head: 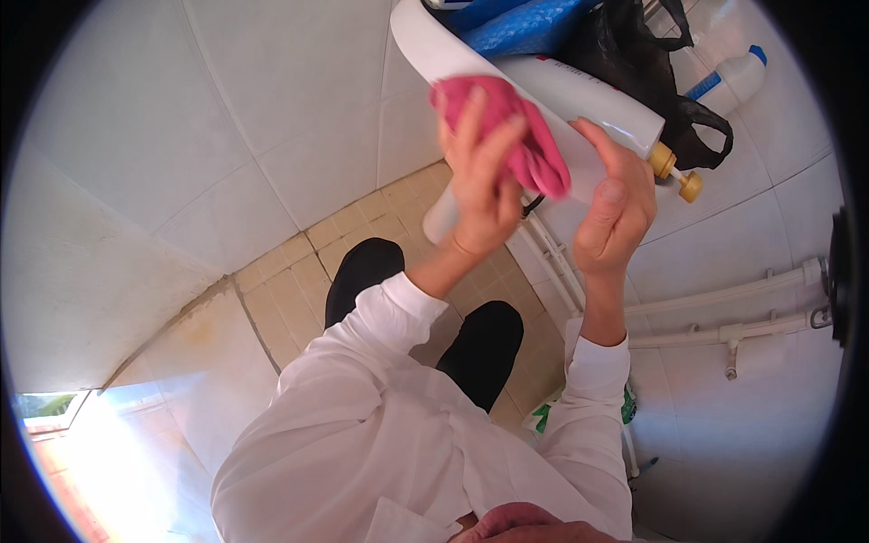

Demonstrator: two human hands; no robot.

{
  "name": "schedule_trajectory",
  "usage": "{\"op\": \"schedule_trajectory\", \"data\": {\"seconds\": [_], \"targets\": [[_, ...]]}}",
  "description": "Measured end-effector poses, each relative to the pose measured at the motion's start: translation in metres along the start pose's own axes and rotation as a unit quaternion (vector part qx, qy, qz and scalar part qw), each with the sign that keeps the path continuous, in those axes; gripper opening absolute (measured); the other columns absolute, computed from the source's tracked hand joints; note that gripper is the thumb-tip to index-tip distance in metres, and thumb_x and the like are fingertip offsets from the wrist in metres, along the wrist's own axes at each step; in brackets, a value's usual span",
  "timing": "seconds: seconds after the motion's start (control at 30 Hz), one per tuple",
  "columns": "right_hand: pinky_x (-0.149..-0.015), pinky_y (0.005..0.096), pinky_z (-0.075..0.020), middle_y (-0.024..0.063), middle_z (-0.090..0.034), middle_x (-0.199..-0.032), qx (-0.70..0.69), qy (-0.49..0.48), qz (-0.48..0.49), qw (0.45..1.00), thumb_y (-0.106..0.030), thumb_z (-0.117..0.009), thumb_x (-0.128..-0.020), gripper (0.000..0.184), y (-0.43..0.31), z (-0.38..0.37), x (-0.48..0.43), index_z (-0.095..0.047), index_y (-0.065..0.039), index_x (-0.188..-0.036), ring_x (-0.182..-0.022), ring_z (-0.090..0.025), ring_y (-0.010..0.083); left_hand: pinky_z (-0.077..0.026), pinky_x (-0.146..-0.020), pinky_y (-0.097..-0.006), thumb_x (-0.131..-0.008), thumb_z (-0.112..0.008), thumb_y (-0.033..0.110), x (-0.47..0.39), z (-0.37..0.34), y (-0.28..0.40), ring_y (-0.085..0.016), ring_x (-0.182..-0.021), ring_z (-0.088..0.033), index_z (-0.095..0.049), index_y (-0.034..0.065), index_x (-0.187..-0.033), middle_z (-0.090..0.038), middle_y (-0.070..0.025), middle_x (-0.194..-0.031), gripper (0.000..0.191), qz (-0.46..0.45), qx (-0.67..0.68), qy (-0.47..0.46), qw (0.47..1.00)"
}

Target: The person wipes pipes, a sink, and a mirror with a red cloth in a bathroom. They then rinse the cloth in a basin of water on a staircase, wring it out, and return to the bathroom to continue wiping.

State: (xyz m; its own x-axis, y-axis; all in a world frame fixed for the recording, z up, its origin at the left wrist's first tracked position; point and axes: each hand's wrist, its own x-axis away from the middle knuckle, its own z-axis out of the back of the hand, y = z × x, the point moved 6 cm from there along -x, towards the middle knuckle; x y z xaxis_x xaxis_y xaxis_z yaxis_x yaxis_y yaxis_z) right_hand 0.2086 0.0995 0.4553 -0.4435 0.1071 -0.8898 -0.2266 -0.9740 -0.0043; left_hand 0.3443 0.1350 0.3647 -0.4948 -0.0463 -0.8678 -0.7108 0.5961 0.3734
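Note:
A bunched pink cloth point(536, 153) is in my left hand point(481, 173), its fingers spread over it. The cloth lies against the rounded side of a smooth white fixture point(434, 51), and both hand and cloth are slightly blurred. My right hand point(616, 207) curves around the near end of that fixture, thumb apart from the fingers. Its fingertips meet the white surface, but how firmly it grips is not visible. Just beyond the right hand is a white pump bottle point(587, 98) with a gold pump head point(689, 186).
Behind the fixture are a blue plastic bag point(529, 30), a black plastic bag point(611, 47) and a white bottle with a blue cap point(736, 81). White pipes point(719, 292) run along the tiled wall point(733, 224) at right. Beige floor tiles point(285, 285) surround my black shoes point(363, 275).

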Motion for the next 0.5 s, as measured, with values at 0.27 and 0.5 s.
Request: {"op": "schedule_trajectory", "data": {"seconds": [0.27,0.5], "targets": [[-0.083,0.038,-0.0479,0.0131,-0.075,-0.1,0.038,0.044,-0.032,0.998,-0.028,-0.039,-0.109,0.047,-0.003,-0.008,0.0,-0.075,0.001,-0.11,-0.086,-0.068,0.0283,-0.032,-0.118,-0.0468,-0.094,-0.054,-0.009,-0.017,0.01,-0.03,-0.046,-0.143,-0.041,-0.061,-0.0011,-0.124,-0.043,-0.0245,-0.156,0.032,0.212,0.124,0.028,0.969],[-0.083,0.0392,-0.0497,0.0155,-0.075,-0.102,0.062,0.048,-0.034,0.996,-0.031,-0.03,-0.11,0.057,-0.002,-0.011,0.002,-0.074,0.004,-0.108,-0.088,-0.067,0.0321,-0.031,-0.12,-0.0492,-0.085,-0.059,-0.014,0.085,-0.004,0.015,-0.049,-0.149,-0.034,-0.067,0.0029,-0.13,-0.042,-0.0258,-0.158,0.049,0.113,0.209,-0.151,0.96]]}}
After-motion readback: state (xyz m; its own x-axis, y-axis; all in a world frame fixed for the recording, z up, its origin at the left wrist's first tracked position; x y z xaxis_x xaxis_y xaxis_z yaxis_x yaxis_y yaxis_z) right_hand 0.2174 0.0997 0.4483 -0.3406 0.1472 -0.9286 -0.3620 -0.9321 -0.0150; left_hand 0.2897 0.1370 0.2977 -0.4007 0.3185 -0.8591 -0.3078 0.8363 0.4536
